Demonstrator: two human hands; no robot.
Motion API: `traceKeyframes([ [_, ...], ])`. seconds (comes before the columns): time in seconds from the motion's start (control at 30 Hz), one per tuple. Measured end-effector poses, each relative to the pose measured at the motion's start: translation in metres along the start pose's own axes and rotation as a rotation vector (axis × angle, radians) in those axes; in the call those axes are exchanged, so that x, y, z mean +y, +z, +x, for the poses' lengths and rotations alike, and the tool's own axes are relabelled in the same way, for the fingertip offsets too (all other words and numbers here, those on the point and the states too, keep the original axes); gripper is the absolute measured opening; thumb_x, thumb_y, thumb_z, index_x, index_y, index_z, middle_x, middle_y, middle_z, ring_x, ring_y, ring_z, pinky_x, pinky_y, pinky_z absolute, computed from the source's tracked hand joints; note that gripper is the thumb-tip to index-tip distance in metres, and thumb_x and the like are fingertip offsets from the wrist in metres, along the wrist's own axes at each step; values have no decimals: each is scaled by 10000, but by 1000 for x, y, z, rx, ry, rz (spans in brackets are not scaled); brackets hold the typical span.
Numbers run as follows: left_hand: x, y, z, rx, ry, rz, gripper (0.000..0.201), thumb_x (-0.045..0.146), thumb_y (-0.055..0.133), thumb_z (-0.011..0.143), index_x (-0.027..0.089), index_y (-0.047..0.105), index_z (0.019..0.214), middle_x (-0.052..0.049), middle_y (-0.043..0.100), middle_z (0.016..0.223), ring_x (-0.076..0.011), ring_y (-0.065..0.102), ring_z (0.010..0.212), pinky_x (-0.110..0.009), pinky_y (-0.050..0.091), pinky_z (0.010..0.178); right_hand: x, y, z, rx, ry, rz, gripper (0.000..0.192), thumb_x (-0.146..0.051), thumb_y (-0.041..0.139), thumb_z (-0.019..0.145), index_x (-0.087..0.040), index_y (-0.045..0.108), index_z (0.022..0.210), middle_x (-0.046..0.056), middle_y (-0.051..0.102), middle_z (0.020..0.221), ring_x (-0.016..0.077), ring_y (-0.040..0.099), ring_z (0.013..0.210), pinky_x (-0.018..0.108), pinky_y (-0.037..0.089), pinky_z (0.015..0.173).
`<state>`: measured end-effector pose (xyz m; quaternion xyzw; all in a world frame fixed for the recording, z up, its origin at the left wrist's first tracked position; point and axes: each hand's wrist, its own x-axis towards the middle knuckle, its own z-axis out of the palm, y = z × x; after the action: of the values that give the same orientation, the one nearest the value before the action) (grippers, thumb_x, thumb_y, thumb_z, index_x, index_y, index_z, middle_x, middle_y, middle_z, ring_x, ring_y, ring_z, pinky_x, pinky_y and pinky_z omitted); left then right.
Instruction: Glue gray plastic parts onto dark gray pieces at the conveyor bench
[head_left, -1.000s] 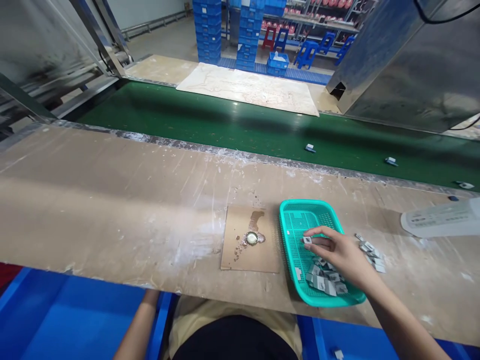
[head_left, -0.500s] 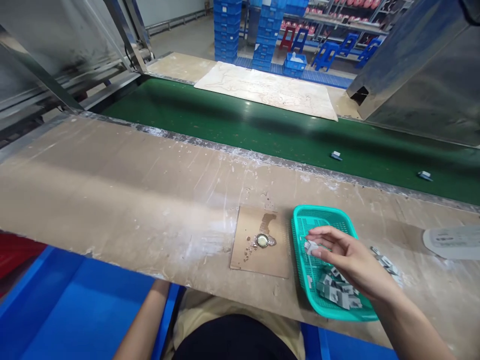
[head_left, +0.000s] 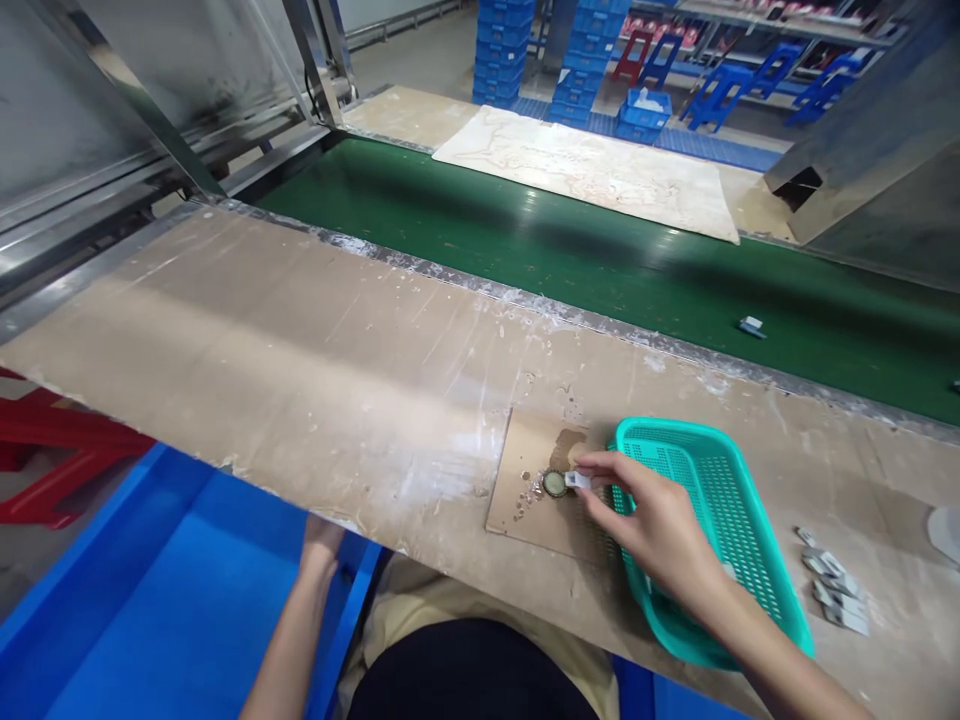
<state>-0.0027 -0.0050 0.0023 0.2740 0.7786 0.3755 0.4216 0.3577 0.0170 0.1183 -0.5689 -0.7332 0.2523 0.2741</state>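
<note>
Moved: right hand [head_left: 651, 520] carried from the basket [head_left: 739, 540] to the round cap [head_left: 555, 484].
Fingers: pinched on a small grey-white clip [head_left: 579, 481].

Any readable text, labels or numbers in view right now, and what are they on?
None can be read.
Small grey piece pinched in the right hand: no marking shows.
Loose grey pieces beside the teal basket: too small to read.
Blue crates at the back: no legible label.
White object at the right edge: mostly out of frame.
</note>
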Motion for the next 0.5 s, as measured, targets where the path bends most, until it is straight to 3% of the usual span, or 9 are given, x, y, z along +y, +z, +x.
traceKeyframes([
  [0.1,-21,-15,7,83,-79,-45,139,213,616,745,131,585,853,-82,680,908,-245,623,962,-391,484,874,6,10,2,-13,-96,-74,190,-185,512,860,-211,580,1035,48,684,961,195,660,846,326,549,724],
  [0.2,-26,-34,-1,87,-133,-82,267,242,664,612,162,586,855,-101,706,902,-301,607,1046,-372,480,885,10,15,1,-22,-150,-130,187,-175,495,878,-206,567,1048,52,680,974,200,651,887,329,543,740],
  [0.37,0,-60,-35,-156,-204,-91,502,391,793,528,177,613,945,-130,682,1084,-298,546,1157,-328,468,900,11,19,0,-47,-193,-183,158,-153,474,889,-191,578,1001,63,675,933,209,638,871,337,529,729],
  [0.5,29,-70,-60,-312,-152,-157,368,395,781,626,194,597,874,-94,658,1151,-210,630,976,-258,498,804,6,15,0,-41,-143,-111,154,-196,500,887,-200,603,1003,59,677,935,209,635,870,344,523,748],
])
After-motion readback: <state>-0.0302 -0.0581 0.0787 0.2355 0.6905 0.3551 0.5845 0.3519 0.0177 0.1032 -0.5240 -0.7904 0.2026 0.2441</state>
